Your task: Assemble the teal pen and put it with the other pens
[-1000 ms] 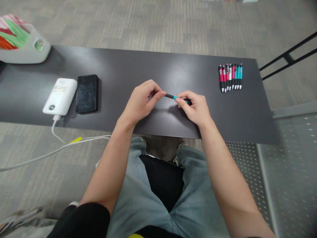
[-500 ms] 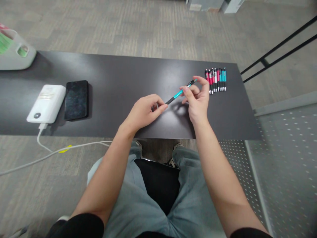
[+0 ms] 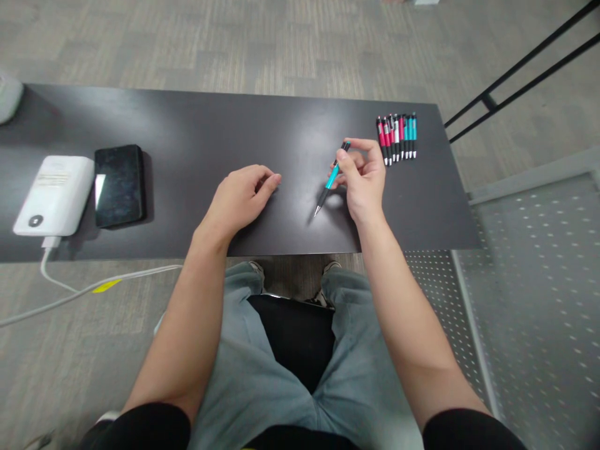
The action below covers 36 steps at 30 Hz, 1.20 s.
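- The right hand (image 3: pixel 363 181), right of the frame's centre, is closed on a teal and black pen (image 3: pixel 330 180), pinched between thumb and fingers near its upper end.
- The pen slants down and to the left, tip low over the dark worktop (image 3: pixel 197 131); whether the tip touches the surface cannot be told.
- The left hand (image 3: pixel 239 200) rests at the centre of the frame on the worktop, fingers loosely curled, holding nothing, well apart from the pen.
- By my judgement the pen is light, stiff and slim, its smooth plastic barrel a little slippery; a pinch at mid-barrel, where teal meets black, should control it better than the end.
- A row of pens (image 3: pixel 396 137), red, white and teal, lies side by side at the upper right of the worktop, just beyond the right hand.
- At the left of the frame a white power bank (image 3: pixel 54 194) lies beside a black phone (image 3: pixel 119 185), and a white cable (image 3: pixel 94 287) runs from the power bank off the near edge.
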### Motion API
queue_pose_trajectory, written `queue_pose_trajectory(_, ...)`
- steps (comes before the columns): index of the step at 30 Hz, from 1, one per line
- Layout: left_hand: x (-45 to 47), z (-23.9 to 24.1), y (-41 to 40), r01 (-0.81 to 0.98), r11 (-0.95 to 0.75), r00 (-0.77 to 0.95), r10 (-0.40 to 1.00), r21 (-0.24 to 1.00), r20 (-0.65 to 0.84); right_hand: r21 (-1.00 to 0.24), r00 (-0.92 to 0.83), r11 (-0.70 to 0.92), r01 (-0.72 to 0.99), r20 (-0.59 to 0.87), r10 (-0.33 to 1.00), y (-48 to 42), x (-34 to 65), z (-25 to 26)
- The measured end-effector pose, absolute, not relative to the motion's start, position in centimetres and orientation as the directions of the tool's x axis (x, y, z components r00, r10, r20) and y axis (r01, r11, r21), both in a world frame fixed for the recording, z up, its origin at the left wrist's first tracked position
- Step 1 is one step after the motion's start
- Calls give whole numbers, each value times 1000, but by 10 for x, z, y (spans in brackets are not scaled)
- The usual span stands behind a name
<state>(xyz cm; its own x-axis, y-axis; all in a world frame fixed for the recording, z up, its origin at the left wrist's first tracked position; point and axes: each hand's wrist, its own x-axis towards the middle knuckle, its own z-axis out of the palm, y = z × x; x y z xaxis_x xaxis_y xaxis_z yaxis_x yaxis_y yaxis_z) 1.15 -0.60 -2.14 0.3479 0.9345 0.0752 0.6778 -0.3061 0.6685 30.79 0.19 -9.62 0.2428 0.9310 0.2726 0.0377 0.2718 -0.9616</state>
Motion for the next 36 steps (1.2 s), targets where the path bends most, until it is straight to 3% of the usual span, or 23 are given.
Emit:
queue_pose_trajectory(7, 11, -17, -5, 728, -299, 367, 930, 617, 19, -972, 235, 227, 60, 235, 943, 5, 311, -103)
queue_pose_trajectory(12, 10, -25, -4, 717, -358, 400, 914, 598, 69, -965, 205, 250, 84, 262, 943, -2, 306, -92)
queue_pose_trajectory(18, 12, -45, 0, 596, -414, 400, 896, 689, 193, -992, 254, 38, 119, 68, 965, -19, 304, -70)
queue_pose_trajectory(23, 14, -46, 5, 584, -410, 430, 888, 700, 161, -949, 240, -6, 315, 73, 968, -14, 333, -52)
queue_pose_trajectory(27, 15, -45, 6, 579, -407, 446, 884, 707, 143, -808, 329, -176, 562, 24, 944, 21, 365, -17)
queue_pose_trajectory(32, 18, -45, 6, 557, -383, 443, 888, 737, 127, -418, 331, -302, 857, -3, 944, 72, 383, 24)
queue_pose_trajectory(36, 20, -42, 5, 490, -405, 449, 877, 772, 175, -160, 340, -343, 926, -46, 939, 88, 381, 33)
